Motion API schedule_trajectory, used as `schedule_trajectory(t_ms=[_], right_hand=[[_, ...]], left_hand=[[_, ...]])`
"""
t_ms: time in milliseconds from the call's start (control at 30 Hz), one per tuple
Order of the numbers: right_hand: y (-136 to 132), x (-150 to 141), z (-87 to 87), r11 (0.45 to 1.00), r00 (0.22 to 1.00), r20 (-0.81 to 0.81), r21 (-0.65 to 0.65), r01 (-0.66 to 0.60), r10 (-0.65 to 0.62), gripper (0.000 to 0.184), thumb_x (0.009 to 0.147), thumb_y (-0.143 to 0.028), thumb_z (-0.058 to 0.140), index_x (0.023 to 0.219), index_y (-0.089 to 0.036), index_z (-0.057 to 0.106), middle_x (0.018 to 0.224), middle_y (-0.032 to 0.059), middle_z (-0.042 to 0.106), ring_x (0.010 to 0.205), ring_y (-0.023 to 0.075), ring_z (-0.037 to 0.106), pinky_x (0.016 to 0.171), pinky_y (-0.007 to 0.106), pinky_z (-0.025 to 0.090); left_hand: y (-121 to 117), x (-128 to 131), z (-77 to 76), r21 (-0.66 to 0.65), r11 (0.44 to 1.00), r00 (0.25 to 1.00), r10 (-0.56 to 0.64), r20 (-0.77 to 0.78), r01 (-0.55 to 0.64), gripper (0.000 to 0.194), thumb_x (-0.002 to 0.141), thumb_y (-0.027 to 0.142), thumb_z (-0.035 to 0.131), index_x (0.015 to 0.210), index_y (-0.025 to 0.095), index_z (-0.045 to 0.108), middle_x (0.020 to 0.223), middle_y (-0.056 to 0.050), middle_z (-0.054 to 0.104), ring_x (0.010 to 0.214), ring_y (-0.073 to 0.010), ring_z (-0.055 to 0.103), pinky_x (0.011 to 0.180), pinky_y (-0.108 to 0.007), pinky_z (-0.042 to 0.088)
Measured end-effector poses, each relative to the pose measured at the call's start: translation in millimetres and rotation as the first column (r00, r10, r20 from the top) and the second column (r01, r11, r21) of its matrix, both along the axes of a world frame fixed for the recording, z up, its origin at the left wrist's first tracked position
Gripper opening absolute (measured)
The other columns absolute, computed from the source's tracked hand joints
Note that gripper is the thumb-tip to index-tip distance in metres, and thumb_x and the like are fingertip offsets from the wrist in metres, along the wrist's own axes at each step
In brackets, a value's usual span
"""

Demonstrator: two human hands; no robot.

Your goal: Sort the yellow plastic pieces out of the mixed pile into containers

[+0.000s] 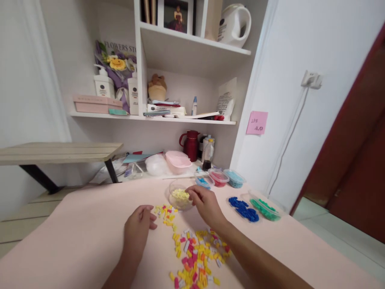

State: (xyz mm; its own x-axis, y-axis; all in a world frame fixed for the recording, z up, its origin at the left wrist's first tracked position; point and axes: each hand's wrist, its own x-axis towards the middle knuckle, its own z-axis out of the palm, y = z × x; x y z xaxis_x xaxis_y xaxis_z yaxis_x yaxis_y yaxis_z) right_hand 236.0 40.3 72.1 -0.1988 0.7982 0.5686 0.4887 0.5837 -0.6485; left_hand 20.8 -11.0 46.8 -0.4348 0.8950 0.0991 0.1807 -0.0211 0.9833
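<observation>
My right hand (206,202) reaches over the rim of a clear round bowl (178,204) that holds pale yellow pieces (180,195). Its thumb and forefinger are pinched together; what they hold, if anything, is too small to make out. My left hand (138,224) rests on the table to the left, its fingers loosely curled and partly apart, with nothing visible in them. Beside its fingertips lies a small group of yellow and pink pieces (167,213). Between my forearms spreads a larger pile of yellow, pink, orange and white toy-brick-like pieces (195,257).
To the right are dark blue pieces (244,209) in a shallow clear tray and a tub of green pieces (264,209). Tubs of red (219,178), light blue (234,178) and blue (204,181) pieces line the back edge. Behind stand a pink-lidded box (178,161) and a red jug (191,146).
</observation>
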Motion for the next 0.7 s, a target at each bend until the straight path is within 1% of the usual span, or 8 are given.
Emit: schedule_trajectory(t_ms=[67, 167, 267, 333, 400, 500, 600, 700], right_hand=[[-11, -2, -12.5, 0.996, 0.997, 0.032, -0.055, -0.075, 0.077, 0.023, 0.093, -0.026, 0.049, 0.089, -0.021, 0.071, 0.080, 0.0026, 0.069, 0.073, 0.0164, 0.063, 0.068, 0.027, 0.048], [-21, -4, -27.7, 0.982, 0.976, 0.121, -0.077, -0.173, 0.182, 0.023, 0.087, -0.015, 0.054, 0.094, -0.023, 0.073, 0.091, 0.0033, 0.070, 0.087, 0.0172, 0.064, 0.080, 0.028, 0.049], [-24, -6, -35.7, 0.962, 0.938, 0.212, -0.066, -0.265, 0.273, 0.032, 0.083, -0.008, 0.054, 0.097, -0.027, 0.075, 0.096, 0.0027, 0.069, 0.090, 0.0158, 0.064, 0.082, 0.027, 0.049], [-23, -8, -37.8, 0.954, 0.914, 0.276, -0.049, -0.295, 0.296, 0.036, 0.081, -0.005, 0.055, 0.097, -0.029, 0.076, 0.099, 0.0021, 0.068, 0.090, 0.0148, 0.063, 0.081, 0.025, 0.048], [-22, -11, -38.3, 0.957, 0.892, 0.355, -0.031, -0.287, 0.279, 0.037, 0.081, -0.005, 0.055, 0.098, -0.031, 0.076, 0.100, 0.0016, 0.067, 0.092, 0.0153, 0.063, 0.082, 0.026, 0.048], [-21, -12, -37.3, 0.971, 0.869, 0.442, -0.021, -0.239, 0.223, 0.033, 0.082, -0.010, 0.057, 0.100, -0.032, 0.075, 0.099, 0.0019, 0.069, 0.097, 0.0179, 0.062, 0.086, 0.029, 0.046], [-20, -9, -34.9, 0.981, 0.880, 0.435, -0.058, -0.183, 0.190, 0.030, 0.083, -0.011, 0.056, 0.098, -0.029, 0.075, 0.101, 0.0022, 0.069, 0.097, 0.0177, 0.063, 0.086, 0.028, 0.047], [-19, 0, -33.0, 0.984, 0.901, 0.402, -0.125, -0.126, 0.166, 0.029, 0.081, -0.009, 0.056, 0.093, -0.026, 0.075, 0.100, 0.0019, 0.070, 0.093, 0.0167, 0.064, 0.083, 0.026, 0.048]], left_hand=[[0, 0, -0.5, -0.004, 1.000, 1.000, -0.002, -0.014, 0.002, 0.027, 0.073, 0.040, 0.052, 0.084, 0.019, 0.065, 0.063, 0.001, 0.067, 0.051, -0.0180, 0.064, 0.061, -0.032, 0.046], [0, 1, -1.5, -0.006, 1.000, 0.999, -0.001, -0.036, 0.000, 0.027, 0.075, 0.040, 0.052, 0.085, 0.020, 0.066, 0.065, 0.001, 0.068, 0.053, -0.0175, 0.065, 0.062, -0.031, 0.046], [1, 0, -4.0, -0.014, 1.000, 0.999, -0.003, -0.045, 0.003, 0.027, 0.076, 0.041, 0.052, 0.086, 0.020, 0.066, 0.066, 0.001, 0.068, 0.054, -0.0176, 0.065, 0.062, -0.031, 0.045], [2, -1, -6.1, -0.019, 1.000, 0.999, -0.008, -0.049, 0.007, 0.027, 0.077, 0.040, 0.051, 0.087, 0.020, 0.066, 0.066, 0.001, 0.068, 0.054, -0.0176, 0.065, 0.063, -0.031, 0.045], [3, -2, -7.8, -0.020, 1.000, 0.999, -0.011, -0.053, 0.010, 0.026, 0.077, 0.039, 0.050, 0.087, 0.020, 0.065, 0.067, 0.001, 0.068, 0.055, -0.0177, 0.065, 0.063, -0.031, 0.046], [4, -2, -8.3, -0.021, 1.000, 0.998, -0.012, -0.057, 0.011, 0.028, 0.077, 0.040, 0.050, 0.088, 0.020, 0.065, 0.067, 0.001, 0.068, 0.055, -0.0181, 0.065, 0.063, -0.031, 0.046], [3, -2, -6.9, -0.022, 1.000, 0.998, -0.008, -0.062, 0.007, 0.028, 0.076, 0.039, 0.050, 0.089, 0.019, 0.066, 0.068, 0.000, 0.069, 0.056, -0.0186, 0.066, 0.064, -0.032, 0.046], [2, -1, -5.5, -0.025, 1.000, 0.998, -0.008, -0.064, 0.007, 0.028, 0.076, 0.039, 0.050, 0.089, 0.019, 0.066, 0.069, -0.001, 0.069, 0.057, -0.0186, 0.066, 0.066, -0.032, 0.046]])
